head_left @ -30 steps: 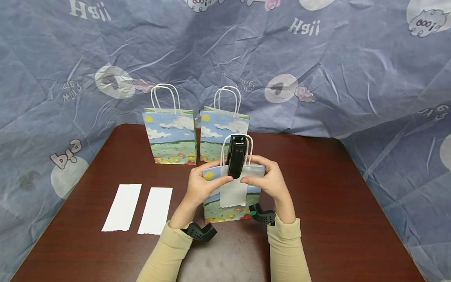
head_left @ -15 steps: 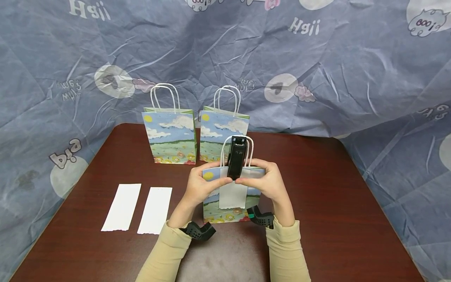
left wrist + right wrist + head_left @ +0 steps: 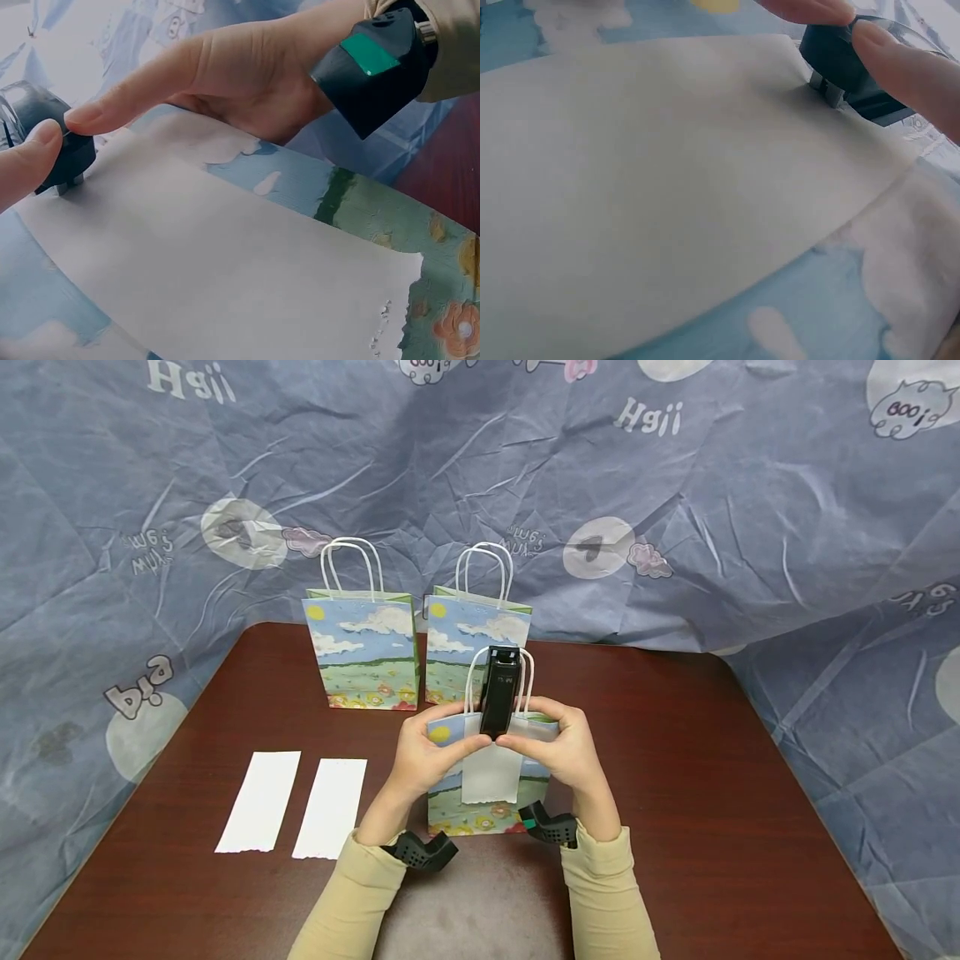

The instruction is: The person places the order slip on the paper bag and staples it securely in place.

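A black stapler stands across the top edge of a small paper gift bag with a painted meadow. Its nose lies over a white paper slip against the bag's front. My left hand and right hand come from either side; their thumbs press side by side on the stapler's front end. The fingers reach behind the bag and are mostly hidden. In the left wrist view the thumb meets the stapler. From the right wrist, the stapler's nose sits right at the slip.
Two matching gift bags, one left and one right, stand at the back with white handles up. Two white slips, an outer and an inner, lie on the brown table at left. A printed blue cloth hangs behind.
My right thumb has moved left beside the left thumb on the stapler. Both hands, the stapler and the bag have shifted slightly left.
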Available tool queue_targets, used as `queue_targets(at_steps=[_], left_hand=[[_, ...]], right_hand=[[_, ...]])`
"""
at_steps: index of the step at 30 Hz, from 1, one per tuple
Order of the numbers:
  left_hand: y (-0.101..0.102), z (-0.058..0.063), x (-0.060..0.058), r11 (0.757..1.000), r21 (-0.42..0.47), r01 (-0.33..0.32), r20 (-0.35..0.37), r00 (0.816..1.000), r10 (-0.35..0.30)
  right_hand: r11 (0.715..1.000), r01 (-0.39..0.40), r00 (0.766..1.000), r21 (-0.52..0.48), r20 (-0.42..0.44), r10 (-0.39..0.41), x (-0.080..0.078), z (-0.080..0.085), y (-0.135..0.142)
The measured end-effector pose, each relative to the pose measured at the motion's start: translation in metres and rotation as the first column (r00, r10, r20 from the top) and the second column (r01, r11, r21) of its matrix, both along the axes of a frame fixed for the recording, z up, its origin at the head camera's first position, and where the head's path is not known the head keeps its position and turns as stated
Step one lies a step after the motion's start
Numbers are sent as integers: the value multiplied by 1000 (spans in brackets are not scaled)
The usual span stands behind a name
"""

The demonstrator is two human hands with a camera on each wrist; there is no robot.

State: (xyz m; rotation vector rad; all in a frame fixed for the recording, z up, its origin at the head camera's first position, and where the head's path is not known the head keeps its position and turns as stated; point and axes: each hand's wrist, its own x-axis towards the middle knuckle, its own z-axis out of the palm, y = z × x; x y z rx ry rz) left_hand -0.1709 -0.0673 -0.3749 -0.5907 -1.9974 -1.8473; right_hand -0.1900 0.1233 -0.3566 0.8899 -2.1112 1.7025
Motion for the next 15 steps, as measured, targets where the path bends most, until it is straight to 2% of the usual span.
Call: queue_targets(at_steps=[4, 8, 11, 15], left_hand=[[0, -1, -1, 1000, 22, -7, -56, 998, 8], [0, 0, -1, 999, 27, -26, -96, 995, 29], [-1, 3, 0, 999, 16, -41, -69, 997, 42], [-4, 8, 4, 998, -19, -53, 5, 999, 53]], right_hand=[[998, 55, 998, 22, -29, -54, 0, -4, -3], [997, 77, 996, 9, -41, -76, 1, -3, -9], [997, 83, 996, 10, -39, -82, 2, 0, -11], [998, 60, 998, 34, 20, -61, 2, 1, -9]])
